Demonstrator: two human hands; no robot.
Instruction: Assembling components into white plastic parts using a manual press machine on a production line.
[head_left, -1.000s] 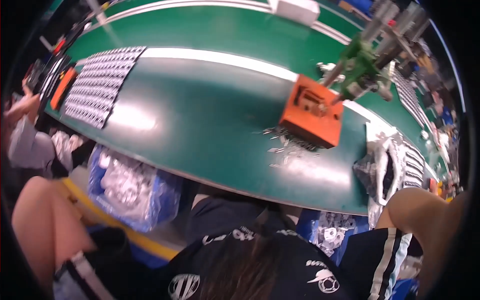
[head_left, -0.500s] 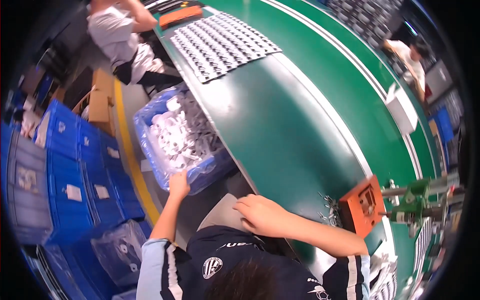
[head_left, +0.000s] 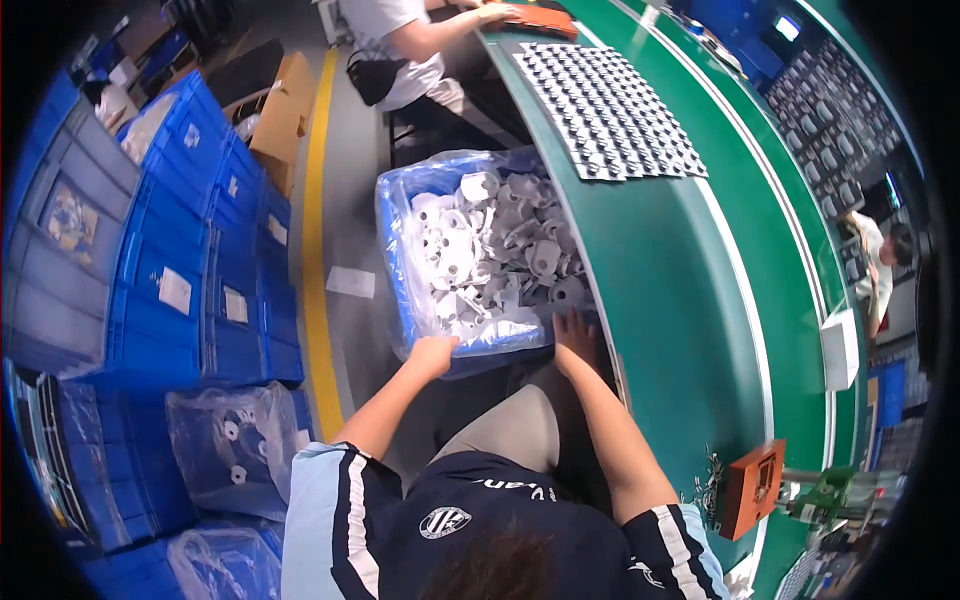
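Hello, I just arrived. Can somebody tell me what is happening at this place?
A person in a dark jersey leans over a blue plastic crate lined with a clear bag and full of white plastic parts. The left hand grips the crate's near rim; the right hand rests on the near right corner beside the parts. The crate stands on the floor next to a long green workbench. Another person works at the bench's far end.

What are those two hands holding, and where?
Both hands grip the blue bin of white parts by its near rim: left hand at the corner, right hand further along.
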